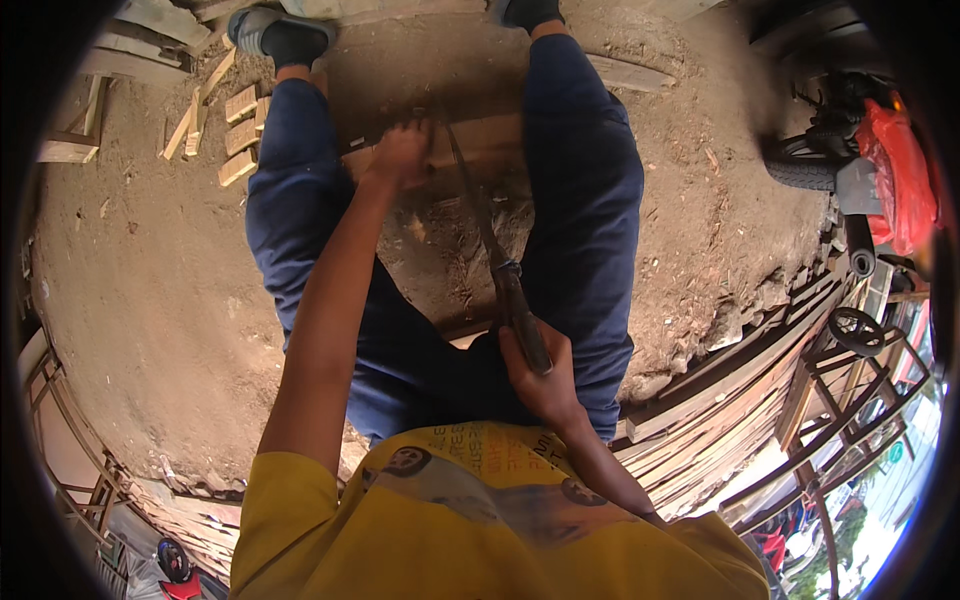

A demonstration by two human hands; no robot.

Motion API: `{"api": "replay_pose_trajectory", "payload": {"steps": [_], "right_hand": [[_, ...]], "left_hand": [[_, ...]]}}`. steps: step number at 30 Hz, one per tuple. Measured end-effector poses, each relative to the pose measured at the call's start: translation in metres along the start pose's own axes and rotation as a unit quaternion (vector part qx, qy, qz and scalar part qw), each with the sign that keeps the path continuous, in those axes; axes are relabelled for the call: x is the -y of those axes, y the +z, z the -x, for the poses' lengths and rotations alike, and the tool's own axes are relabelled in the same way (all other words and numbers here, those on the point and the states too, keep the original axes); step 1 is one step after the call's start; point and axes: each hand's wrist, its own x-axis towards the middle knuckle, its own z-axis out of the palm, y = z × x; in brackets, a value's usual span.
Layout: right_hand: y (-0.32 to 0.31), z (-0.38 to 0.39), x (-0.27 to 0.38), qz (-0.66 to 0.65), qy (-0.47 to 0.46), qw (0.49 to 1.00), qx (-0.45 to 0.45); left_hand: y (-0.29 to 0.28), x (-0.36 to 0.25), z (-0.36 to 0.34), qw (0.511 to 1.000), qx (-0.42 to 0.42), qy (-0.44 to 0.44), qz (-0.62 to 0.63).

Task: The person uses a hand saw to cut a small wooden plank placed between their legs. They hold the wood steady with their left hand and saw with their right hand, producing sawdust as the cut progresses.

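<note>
My right hand is wrapped round the dark handle of a long knife, close to my lap. Its narrow blade, seen nearly edge-on, points away from me toward the ground between my shins. Farther out, beside the blade's far end, my left hand is closed at a wooden board that lies crosswise between my legs. Its fingers are slightly blurred and partly hidden, but they look curled onto the wood.
Several short cut wood blocks lie left of my left shin, with thin sticks beside them. A plank lies beyond my right knee. Stacked boards, a tyre and a red plastic bag are on the right.
</note>
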Motion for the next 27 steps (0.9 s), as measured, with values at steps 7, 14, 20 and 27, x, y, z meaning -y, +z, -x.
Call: {"api": "replay_pose_trajectory", "payload": {"steps": [7,14,20,27], "right_hand": [[0.017,-0.057,-0.001,-0.026,0.089,0.995,0.023],[-0.015,-0.004,0.01,0.009,0.048,0.999,0.004],[0.012,-0.044,0.001,0.01,0.037,0.999,0.025],[-0.017,-0.015,0.042,0.035,0.08,0.996,0.035]], "left_hand": [[-0.009,-0.001,0.001,0.992,0.097,-0.021,0.079],[-0.021,0.012,-0.011,0.986,0.083,0.031,0.141],[0.006,0.021,-0.022,0.986,0.083,0.02,0.143],[-0.025,0.02,-0.026,0.978,0.134,0.017,0.158]]}}
